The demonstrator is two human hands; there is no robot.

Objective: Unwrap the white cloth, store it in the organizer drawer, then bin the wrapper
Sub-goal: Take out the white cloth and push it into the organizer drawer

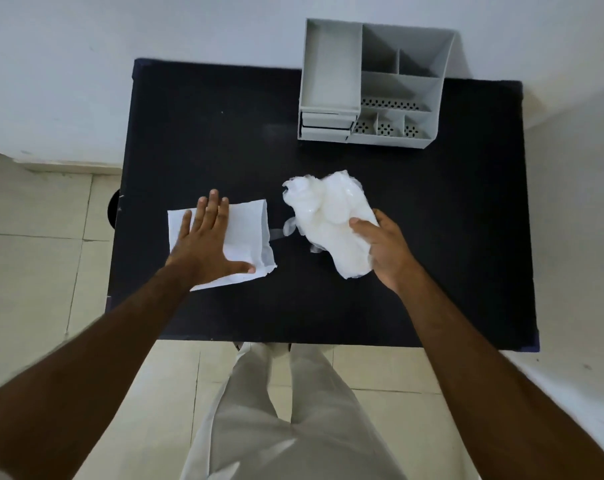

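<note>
A folded white cloth [246, 233] lies flat on the black table, left of centre. My left hand [207, 244] rests palm down on it with fingers spread. To the right, my right hand [385, 251] grips a crumpled, translucent plastic wrapper [324, 209] that sits bunched just above the table surface. The grey organizer [373, 84] stands at the far edge of the table, right of centre. Its drawers [326, 126] sit at its lower left front, stacked and pushed in.
The black table [449, 254] stands against a white wall. Pale floor tiles surround it. A dark round shape [113, 209] peeks out at the table's left edge. My light trousers show below the near edge. No bin is clearly in view.
</note>
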